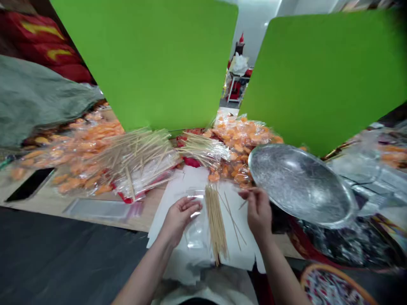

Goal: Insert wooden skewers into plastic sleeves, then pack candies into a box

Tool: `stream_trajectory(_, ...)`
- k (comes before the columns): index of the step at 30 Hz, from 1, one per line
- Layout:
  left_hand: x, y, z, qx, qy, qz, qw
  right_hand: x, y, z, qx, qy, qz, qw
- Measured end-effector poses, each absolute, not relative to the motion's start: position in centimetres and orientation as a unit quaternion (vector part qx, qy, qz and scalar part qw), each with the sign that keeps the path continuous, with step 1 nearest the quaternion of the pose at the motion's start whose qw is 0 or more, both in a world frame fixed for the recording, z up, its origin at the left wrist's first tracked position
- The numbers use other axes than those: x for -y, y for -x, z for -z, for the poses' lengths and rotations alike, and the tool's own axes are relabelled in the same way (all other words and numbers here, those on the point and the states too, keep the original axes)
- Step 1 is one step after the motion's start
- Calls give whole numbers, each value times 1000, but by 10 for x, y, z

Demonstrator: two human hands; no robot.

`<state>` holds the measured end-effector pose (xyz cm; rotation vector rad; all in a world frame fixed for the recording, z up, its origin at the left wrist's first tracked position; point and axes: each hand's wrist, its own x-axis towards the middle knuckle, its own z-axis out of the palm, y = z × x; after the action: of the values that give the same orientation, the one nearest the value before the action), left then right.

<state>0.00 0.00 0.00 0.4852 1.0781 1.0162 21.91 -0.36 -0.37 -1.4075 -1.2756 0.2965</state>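
My left hand (182, 219) has its thumb and fingers closed on the edge of a clear plastic bag (194, 237), which lies over white paper sheets (165, 212). Right of the bag is a bundle of thin wooden sticks (216, 222), side by side and pointing towards me. A few loose sticks (234, 222) lie on the paper between the bundle and my right hand (259, 212). That hand is closed in a pinch, and a short length of thin wooden stick (243, 204) shows beneath its fingertips; the rest is hidden.
Bagged sticks (136, 152) and orange pieces in clear wrap (240, 135) cover the table's back. A metal bowl (299, 182) is tilted at right, above a red tub (299, 243). Left are a black phone (30, 185) and flat clear bags (103, 209). Green panels (165, 63) stand behind.
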Motion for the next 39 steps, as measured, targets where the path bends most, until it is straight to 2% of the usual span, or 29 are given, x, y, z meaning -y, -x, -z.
stream_trajectory(5,3,-7,-7,-474,-258,-457,707,17,-220,64,468,632,-196,586)
stream_trajectory(8,8,-7,-15,-479,-321,-437,690,15,-227,65,432,647,-215,590)
stream_trajectory(10,11,-8,-19,-487,-365,-425,670,11,-232,42,429,624,-236,609)
stream_trajectory(14,16,-9,-27,-510,-416,-413,629,5,-230,-33,538,533,-231,611)
stream_trajectory(17,19,-8,-34,-509,-424,-404,631,4,-216,-73,523,444,-332,648)
stream_trajectory(20,22,-7,-41,-482,-411,-385,671,0,-199,-87,504,354,-425,663)
stream_trajectory(31,22,-2,-60,-416,-406,-298,757,-28,-172,-86,636,337,-508,473)
stream_trajectory(37,19,-1,-66,-320,-390,-269,820,-11,-168,-70,714,322,-483,392)
stream_trajectory(39,19,-1,-65,-315,-387,-273,822,-5,-170,-64,714,303,-522,356)
